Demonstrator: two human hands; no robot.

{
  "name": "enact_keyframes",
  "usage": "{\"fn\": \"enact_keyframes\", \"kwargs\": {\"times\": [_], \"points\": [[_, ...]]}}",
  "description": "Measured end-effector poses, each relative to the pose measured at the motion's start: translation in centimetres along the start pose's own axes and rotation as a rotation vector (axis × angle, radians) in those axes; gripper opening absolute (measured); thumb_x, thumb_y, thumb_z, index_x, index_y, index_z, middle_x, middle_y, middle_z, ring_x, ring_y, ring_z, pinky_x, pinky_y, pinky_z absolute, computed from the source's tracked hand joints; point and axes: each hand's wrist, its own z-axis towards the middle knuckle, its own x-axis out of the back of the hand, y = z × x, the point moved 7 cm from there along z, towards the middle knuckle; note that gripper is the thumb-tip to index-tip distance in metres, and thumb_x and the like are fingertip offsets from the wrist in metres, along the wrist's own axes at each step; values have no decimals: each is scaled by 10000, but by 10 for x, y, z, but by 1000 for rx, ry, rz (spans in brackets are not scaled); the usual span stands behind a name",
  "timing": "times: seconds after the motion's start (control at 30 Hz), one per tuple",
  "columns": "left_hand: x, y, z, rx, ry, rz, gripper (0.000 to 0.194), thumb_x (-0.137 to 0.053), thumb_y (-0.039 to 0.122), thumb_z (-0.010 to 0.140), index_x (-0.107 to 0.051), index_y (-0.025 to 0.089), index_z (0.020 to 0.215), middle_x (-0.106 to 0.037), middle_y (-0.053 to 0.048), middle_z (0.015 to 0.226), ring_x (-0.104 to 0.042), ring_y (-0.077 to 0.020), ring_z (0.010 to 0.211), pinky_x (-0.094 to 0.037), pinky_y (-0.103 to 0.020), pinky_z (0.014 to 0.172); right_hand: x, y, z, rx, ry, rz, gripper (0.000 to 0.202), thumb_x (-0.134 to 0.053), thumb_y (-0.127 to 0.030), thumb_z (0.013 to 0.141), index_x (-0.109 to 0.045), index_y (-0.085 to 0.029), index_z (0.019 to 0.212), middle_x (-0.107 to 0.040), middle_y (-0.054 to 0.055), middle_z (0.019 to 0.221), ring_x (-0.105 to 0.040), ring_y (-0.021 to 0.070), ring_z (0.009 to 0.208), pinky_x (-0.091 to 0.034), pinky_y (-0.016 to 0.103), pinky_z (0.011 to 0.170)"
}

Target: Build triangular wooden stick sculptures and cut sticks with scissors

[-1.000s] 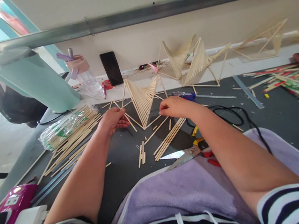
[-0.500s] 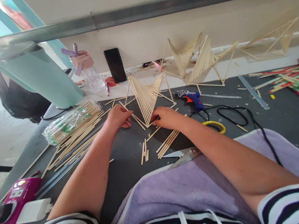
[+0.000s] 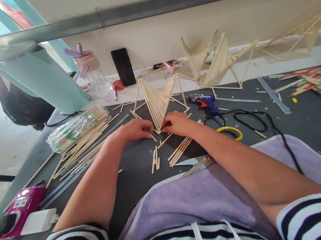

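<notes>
- Your stick model (image 3: 157, 100) looks well advanced, as I judge it: the frame stands by itself on the table (image 3: 135, 170), and a close-set fan of sticks already fills its front, narrowing to the near corner.
- The model's left and right sides have bare gaps between the posts, so some filling may be left; I cannot tell whether its far side is filled.
- Spare parts seem at hand: short sticks (image 3: 155, 160) lie loose on your side of the model, and a row of longer sticks (image 3: 181, 150) lies nearer you and to its right.
- The glue gun (image 3: 209, 105) rests to the right of the model, and the scissors (image 3: 198, 165) lie nearer you than the model, also to its right.
- Your left hand (image 3: 139, 129) is just left of the model's near corner, fingertips bunched over a thin stick (image 3: 153, 137); I cannot tell whether they grip it.
- Your right hand (image 3: 176, 123) is just right of that corner, thumb and fingers drawn together beside it; whether they pinch the model is hidden.
</notes>
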Motion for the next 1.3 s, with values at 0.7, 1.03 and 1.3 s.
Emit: {"fn": "enact_keyframes", "kwargs": {"times": [0.7,1.03,1.3], "points": [[6,-9,0,39,230,9,206,-637,355,722,-612,166,799,-554,39,666,-496,-109,622,-342,-212,582,-3,1,-2,-4,47,-13,123,-706,-355,731,-715,-243,781,-679,27,952,-565,238,1004,-359,399,873],[5,-10,2,44,243,38,233,-645,390,730,-578,174,785,-544,44,661,-489,-108,614,-323,-214,571,-2,-3,-2,-22,22,-29,175,-706,-403,725,-724,-242,791,-675,36,943,-571,240,975,-368,397,854],[4,-8,2,69,263,61,248,-638,414,735,-572,176,759,-553,42,661,-479,-105,612,-311,-219,568,0,-3,-3,-33,30,-28,166,-706,-394,727,-715,-237,778,-672,35,950,-566,239,986,-361,403,861]]}}
